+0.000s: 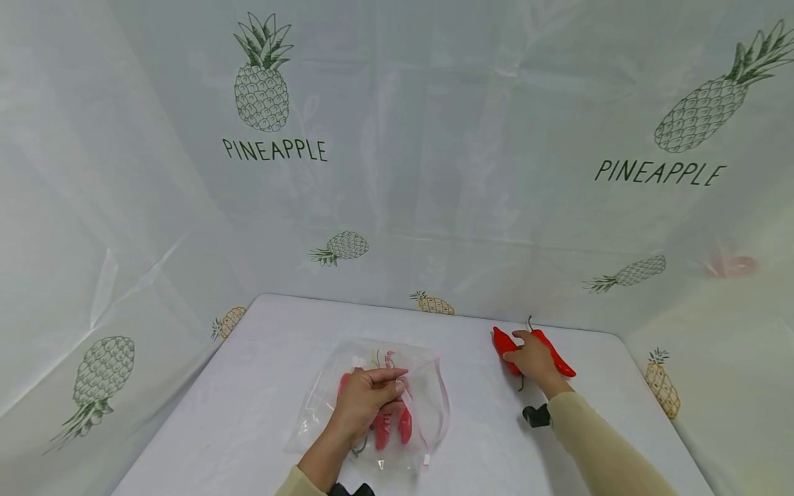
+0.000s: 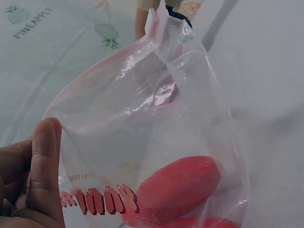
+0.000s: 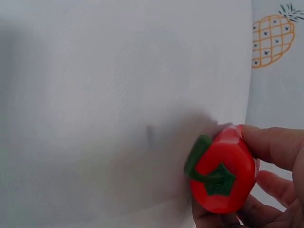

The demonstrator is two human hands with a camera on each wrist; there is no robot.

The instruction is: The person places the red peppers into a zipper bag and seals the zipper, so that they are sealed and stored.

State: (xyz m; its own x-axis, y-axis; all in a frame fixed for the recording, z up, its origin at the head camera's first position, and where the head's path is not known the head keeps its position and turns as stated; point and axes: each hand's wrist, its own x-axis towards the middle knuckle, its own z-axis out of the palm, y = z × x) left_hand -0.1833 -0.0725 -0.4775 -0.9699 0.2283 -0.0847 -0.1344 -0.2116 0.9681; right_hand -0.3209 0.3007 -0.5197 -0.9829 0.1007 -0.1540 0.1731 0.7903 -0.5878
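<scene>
At the middle of the table, a clear zip bag [image 1: 434, 413] with a pink-edged opening bears red print. Several red peppers [image 1: 382, 430] show inside it, the nearest clear in the left wrist view. My left hand [image 1: 366, 399] pinches the rim of the bag between thumb and fingers. Toward the back right, my right hand [image 1: 535, 357] grips a red pepper [image 1: 504, 344] with a curved green stem [image 3: 197, 156]; its fingers wrap the far side. Another red pepper [image 1: 561, 362] lies just right of that hand, its stem pointing to the back.
The white table [image 1: 248, 399] ends at a back edge against a hanging pineapple-print sheet [image 1: 434, 172]. Similar sheeting hangs at both sides. A black wrist camera [image 1: 536, 415] sits below the right hand.
</scene>
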